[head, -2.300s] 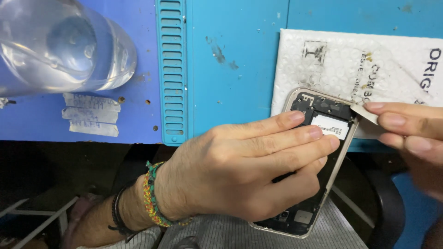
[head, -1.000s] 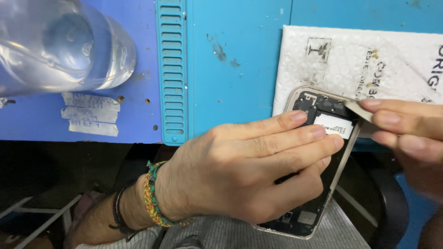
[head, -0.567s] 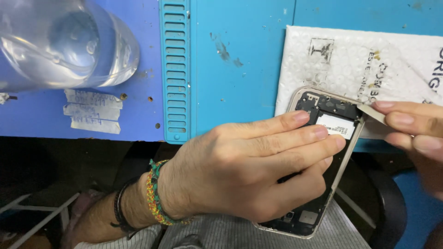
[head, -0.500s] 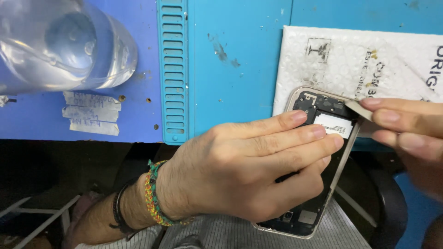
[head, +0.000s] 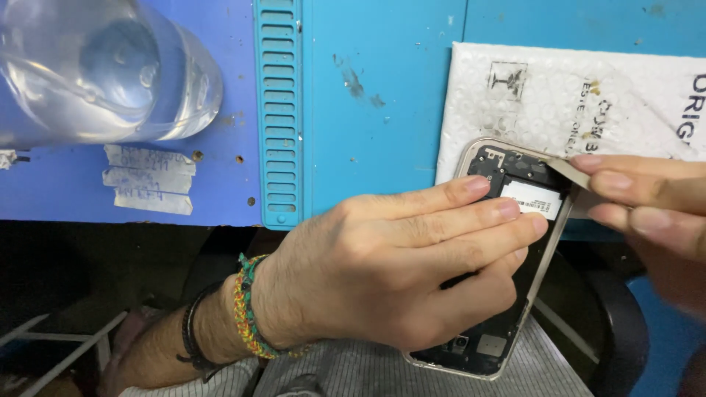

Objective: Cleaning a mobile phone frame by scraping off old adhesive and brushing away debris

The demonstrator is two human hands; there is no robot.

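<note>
Gripping an opened phone across its middle, the left hand comes in from seven o'clock, its fingers curled shut around the body so that only the two ends of the phone show. The phone lies tilted, its upper end toward one o'clock and its lower end toward five o'clock, hanging past the near edge of the desk over a lap in grey ribbed cloth. Its back is off: dark inner parts, a white label and a pale metal frame are visible.

The right hand enters from three o'clock, thumb and fingers pinched closed on a thin flat pick. The tip of the pick touches the frame at the phone's upper right corner; whether it sits under the edge or only against it cannot be told.

Behind the phone's top end, at one o'clock, a white padded envelope with dark print lies flat on the blue desk, and the phone's upper end overlaps its lower edge. A ribbed turquoise strip runs from twelve o'clock down to the desk edge, just left of the left hand's knuckles. At ten o'clock a clear plastic bottle lies well apart from the hands, with a torn paper label stuck to the desk below it. The left wrist wears a braided coloured band and a dark cord.
</note>
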